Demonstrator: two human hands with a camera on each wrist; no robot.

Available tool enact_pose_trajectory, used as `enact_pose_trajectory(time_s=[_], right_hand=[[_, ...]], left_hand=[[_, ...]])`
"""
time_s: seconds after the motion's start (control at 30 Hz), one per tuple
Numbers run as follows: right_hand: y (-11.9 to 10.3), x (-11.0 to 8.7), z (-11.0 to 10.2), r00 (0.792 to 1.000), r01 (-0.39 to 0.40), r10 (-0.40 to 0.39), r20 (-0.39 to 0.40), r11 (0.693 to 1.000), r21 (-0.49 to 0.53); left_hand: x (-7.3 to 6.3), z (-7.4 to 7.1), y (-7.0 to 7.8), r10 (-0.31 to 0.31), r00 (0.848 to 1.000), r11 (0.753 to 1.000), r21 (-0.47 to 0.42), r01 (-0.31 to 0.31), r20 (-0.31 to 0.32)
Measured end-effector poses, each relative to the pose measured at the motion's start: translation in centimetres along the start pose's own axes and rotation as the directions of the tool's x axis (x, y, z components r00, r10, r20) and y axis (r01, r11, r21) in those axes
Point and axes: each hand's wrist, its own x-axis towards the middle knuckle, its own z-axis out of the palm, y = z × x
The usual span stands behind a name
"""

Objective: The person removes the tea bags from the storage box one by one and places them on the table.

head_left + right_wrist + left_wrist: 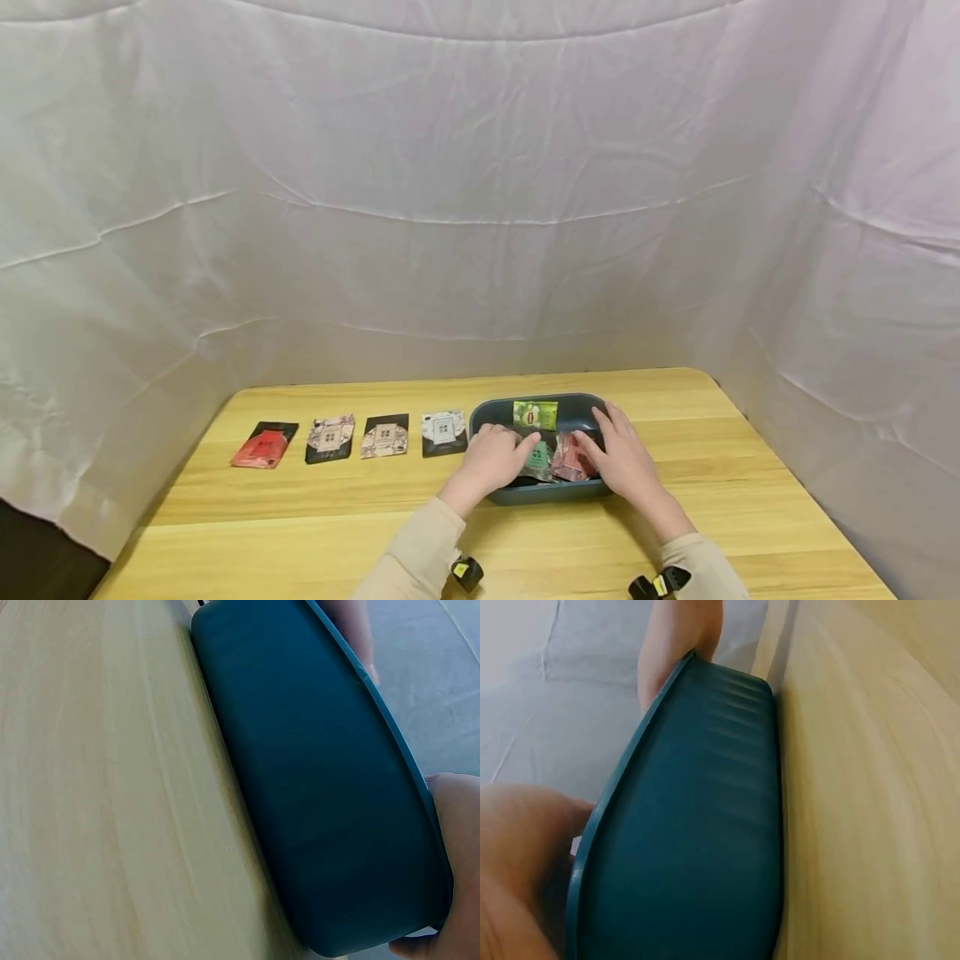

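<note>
A dark blue-green plastic bin (551, 493) stands on the table with several sachets inside. Among them are a bright green sachet (535, 415) at its back wall, a darker green sachet (537, 457), and a pink-red sachet (572, 460). My left hand (491, 460) reaches over the bin's front left side, thumb pointing inward; its fingertips are hidden, and I cannot tell what they hold. My right hand (624, 454) grips the bin's right end, thumb inside and fingers around the outside. The bin's outer wall (682, 825) fills much of both wrist views.
Left of the bin, four sachets lie in a row: a black-and-red sachet (265, 445), two patterned sachets (330, 438) (386, 436) and a white-and-black sachet (444, 433). Grey cloth (480, 208) surrounds the wooden table (300, 533) at the back and sides.
</note>
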Motion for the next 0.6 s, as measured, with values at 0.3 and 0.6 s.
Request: enact_pose_trajectory(time_s=[0.3, 0.6], right_hand=[[0.3, 0.2, 0.0, 1.0, -0.002, 0.002, -0.006, 1.0, 0.003], [0.3, 0.2, 0.1, 1.0, 0.009, -0.009, -0.01, 1.0, 0.003]], left_hand=[[0.2, -1.3, -0.8, 0.021, 0.996, 0.922, -0.387, 0.012, 0.081], [0.7, -2.1, -2.7, -0.041, 0.998, 0.703, -0.709, 0.061, 0.045]])
